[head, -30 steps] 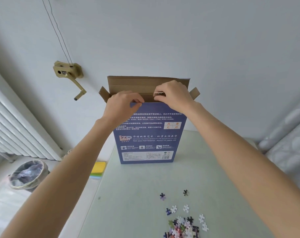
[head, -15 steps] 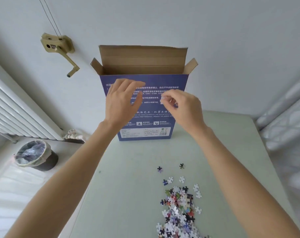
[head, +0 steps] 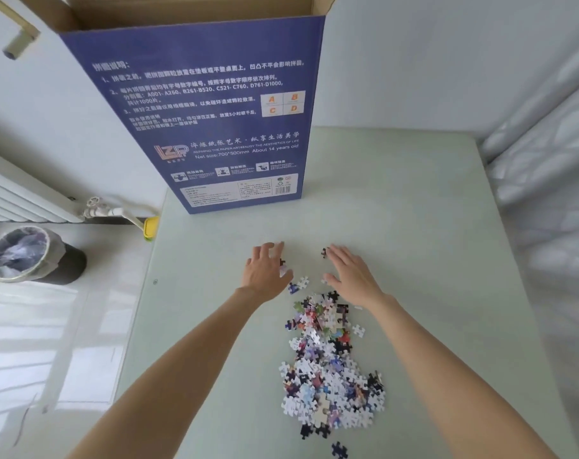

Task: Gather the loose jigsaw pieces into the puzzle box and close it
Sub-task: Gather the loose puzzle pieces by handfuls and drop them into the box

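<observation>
A tall blue puzzle box [head: 212,127] stands upright at the far side of the pale green table [head: 430,260], its brown top flaps open. A pile of loose jigsaw pieces [head: 328,366] lies on the table near me. My left hand [head: 265,271] rests flat on the table at the pile's far left end, fingers spread, touching a few stray pieces. My right hand [head: 349,273] lies flat to the right of it, fingers apart, with a dark piece [head: 324,252] at its fingertips. Neither hand holds anything.
A white radiator [head: 20,197] with a valve pipe runs along the left wall. A bin lined with a plastic bag [head: 26,253] stands on the floor at left. A white quilted mattress [head: 546,180] borders the table on the right. One dark piece [head: 339,449] lies apart near me.
Both hands have come down from the box's open top to the table, landing flat at the far end of the pile. The view has tilted down.
</observation>
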A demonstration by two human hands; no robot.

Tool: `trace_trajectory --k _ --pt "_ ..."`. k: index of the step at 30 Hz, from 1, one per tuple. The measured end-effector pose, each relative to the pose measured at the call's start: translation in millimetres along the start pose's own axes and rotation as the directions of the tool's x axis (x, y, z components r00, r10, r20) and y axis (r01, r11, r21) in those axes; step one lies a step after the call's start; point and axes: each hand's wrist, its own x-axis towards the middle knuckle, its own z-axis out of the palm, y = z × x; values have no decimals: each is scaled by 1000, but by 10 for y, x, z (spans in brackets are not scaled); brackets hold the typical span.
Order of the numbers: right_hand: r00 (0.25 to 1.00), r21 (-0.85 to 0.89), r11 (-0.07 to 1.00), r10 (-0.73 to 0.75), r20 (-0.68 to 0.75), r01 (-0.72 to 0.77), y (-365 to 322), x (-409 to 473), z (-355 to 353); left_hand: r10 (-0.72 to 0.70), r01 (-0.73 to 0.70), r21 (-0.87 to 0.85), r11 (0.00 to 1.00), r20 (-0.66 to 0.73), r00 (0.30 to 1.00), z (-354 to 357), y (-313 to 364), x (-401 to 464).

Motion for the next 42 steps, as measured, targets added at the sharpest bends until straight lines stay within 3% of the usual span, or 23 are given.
trace_trajectory --k 4,7,11,15,20,28,36,42 --pt "993 8 994 -111 39 111 -79 -295 211 71 -72 24 997 24 997 167 130 -186" --pt "982 -63 982 -170 87 176 -67 -607 282 161 -159 -26 987 154 975 257 205 -445" --pt "998 -162 985 -48 29 52 -114 -828 440 210 -231 59 971 244 947 408 371 -690" --pt "1000 -57 998 10 -13 -11 -259 -818 535 192 -217 83 973 236 953 479 515 -780" --pt "998 90 994 59 3 -59 -280 -845 559 169 -172 -8 985 234 957 480 548 -834" --pt "997 52 997 67 -45 -64 -282 -905 586 150 -116 -150 982 241 959 496 554 -878" --pt "996 272 959 92 -11 -86 -247 -966 548 103 -45 -222 974 260 960 462 598 -851" --pt "995 293 951 89 44 -98 -205 -1020 461 125 -68 -218 973 256 959 436 590 -866"
